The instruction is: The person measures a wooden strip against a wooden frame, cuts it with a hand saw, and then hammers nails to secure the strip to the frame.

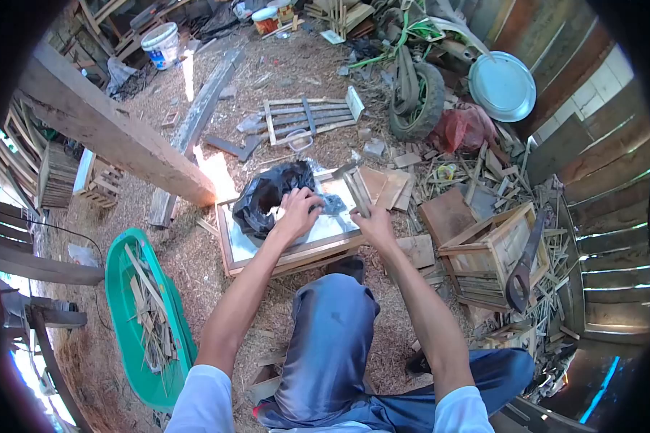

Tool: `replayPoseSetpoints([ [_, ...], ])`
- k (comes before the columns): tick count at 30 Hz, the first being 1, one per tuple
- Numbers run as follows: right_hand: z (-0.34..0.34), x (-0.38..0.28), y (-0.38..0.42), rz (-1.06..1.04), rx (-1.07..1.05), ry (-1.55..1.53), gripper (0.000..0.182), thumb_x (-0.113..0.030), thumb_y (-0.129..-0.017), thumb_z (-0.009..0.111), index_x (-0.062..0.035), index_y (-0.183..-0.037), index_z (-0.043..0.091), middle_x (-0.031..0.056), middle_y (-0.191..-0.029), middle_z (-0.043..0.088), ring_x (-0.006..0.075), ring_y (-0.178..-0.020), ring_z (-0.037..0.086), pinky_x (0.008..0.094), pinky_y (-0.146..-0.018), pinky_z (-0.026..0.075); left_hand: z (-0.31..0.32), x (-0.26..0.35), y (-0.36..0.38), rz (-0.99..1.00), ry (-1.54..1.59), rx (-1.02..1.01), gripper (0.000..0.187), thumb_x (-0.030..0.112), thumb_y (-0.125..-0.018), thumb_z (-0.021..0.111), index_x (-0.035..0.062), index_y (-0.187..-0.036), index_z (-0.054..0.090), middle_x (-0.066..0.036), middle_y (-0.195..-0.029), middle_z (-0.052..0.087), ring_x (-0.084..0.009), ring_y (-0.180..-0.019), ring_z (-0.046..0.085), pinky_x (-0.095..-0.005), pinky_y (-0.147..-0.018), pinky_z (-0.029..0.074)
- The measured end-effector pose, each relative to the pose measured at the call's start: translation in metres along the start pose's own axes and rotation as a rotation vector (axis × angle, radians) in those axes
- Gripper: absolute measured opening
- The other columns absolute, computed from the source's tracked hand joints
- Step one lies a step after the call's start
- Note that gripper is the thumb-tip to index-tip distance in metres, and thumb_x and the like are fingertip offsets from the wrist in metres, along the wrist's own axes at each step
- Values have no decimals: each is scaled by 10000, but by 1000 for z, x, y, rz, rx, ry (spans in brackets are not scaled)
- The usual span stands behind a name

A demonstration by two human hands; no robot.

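A low wooden box with a pale top (244, 250) stands on the ground before my knees. On its left half lies an open black plastic bag (251, 207). My left hand (297, 211) is at the bag's right edge, fingers bent and drawn together; what they hold, if anything, is too small to make out. Near the top's right end, my right hand (375, 225) is closed around a hammer (357, 189), its head pointing up and away from me. A small clear plastic piece (332, 205) lies between my hands.
A green tub (115, 317) with wood strips stands at the left. A wooden post (115, 137) slants down beside the box. Right of me are a wooden crate (484, 252), a handsaw (525, 267) and scraps. Slatted frame (314, 119) and tyre (419, 108) lie beyond.
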State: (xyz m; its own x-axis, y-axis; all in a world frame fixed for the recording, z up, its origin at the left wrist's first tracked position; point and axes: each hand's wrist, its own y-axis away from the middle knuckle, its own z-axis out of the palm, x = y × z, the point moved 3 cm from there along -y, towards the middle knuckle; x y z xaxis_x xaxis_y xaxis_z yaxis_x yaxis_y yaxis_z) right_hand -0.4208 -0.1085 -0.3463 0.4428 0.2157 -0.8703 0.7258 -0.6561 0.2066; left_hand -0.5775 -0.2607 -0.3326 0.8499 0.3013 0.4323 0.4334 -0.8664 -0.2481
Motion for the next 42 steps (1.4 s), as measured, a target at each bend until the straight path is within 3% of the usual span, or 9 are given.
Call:
replayPoseSetpoints([
  [13,30,-5,-34,-18,2,139,231,-204,-784,665,-49,-933,749,231,-818,696,372,-793,689,442,-749,528,3,9,-16,83,50,95,107,204,-807,724,126,-880,731,-32,-924,611,-242,-925,545,-384,-794,416],
  [16,29,-2,-28,-55,76,171,205,-157,-761,665,-49,-912,751,129,-698,683,221,-642,666,350,-637,515,0,21,-14,211,-2,0,93,200,-794,718,126,-851,728,-2,-883,599,-213,-898,523,-365,-783,401],
  [27,22,-6,-5,38,38,185,254,-276,-789,718,-70,-932,755,221,-829,700,383,-807,690,453,-765,534,21,24,-10,343,-270,-14,154,245,-812,678,96,-771,689,-23,-833,560,-204,-901,506,-351,-794,396],
  [33,-8,-19,6,-67,19,107,348,-322,-791,767,-31,-980,739,164,-784,707,211,-733,680,389,-699,515,0,52,-16,397,-219,39,131,223,-864,627,95,-885,646,-46,-870,560,-217,-913,517,-361,-792,393],
  [34,-19,-21,7,-80,10,141,384,-331,-793,764,-10,-1000,722,178,-794,701,221,-737,679,397,-689,511,-4,60,-22,415,-212,46,151,240,-870,624,93,-898,645,-50,-888,572,-220,-942,523,-367,-804,396],
  [35,-34,-32,17,-79,10,185,410,-334,-805,724,18,-1014,698,261,-856,681,375,-823,685,436,-737,531,-8,72,-30,441,-200,59,173,257,-875,620,90,-911,644,-53,-907,584,-223,-970,529,-373,-817,400],
  [37,-62,-36,34,-125,177,181,401,-350,-815,701,18,-975,705,260,-854,673,391,-796,674,450,-725,522,-17,106,-47,499,-75,97,172,228,-877,621,65,-931,634,-80,-931,600,-255,-973,545,-382,-847,402],
  [39,-106,-47,64,-152,244,38,371,-339,-821,711,13,-938,707,170,-705,659,255,-652,654,392,-651,511,-22,145,-65,431,215,-41,159,185,-889,609,29,-920,627,-119,-906,629,-318,-916,587,-410,-819,441],
  [42,-168,-53,105,-224,377,-215,302,-315,-867,704,-18,-926,705,6,-645,581,103,-572,528,310,-528,441,-28,215,-92,292,578,-272,214,188,-932,613,-15,-994,635,-86,-832,650,-220,-757,609,-362,-692,477],
])
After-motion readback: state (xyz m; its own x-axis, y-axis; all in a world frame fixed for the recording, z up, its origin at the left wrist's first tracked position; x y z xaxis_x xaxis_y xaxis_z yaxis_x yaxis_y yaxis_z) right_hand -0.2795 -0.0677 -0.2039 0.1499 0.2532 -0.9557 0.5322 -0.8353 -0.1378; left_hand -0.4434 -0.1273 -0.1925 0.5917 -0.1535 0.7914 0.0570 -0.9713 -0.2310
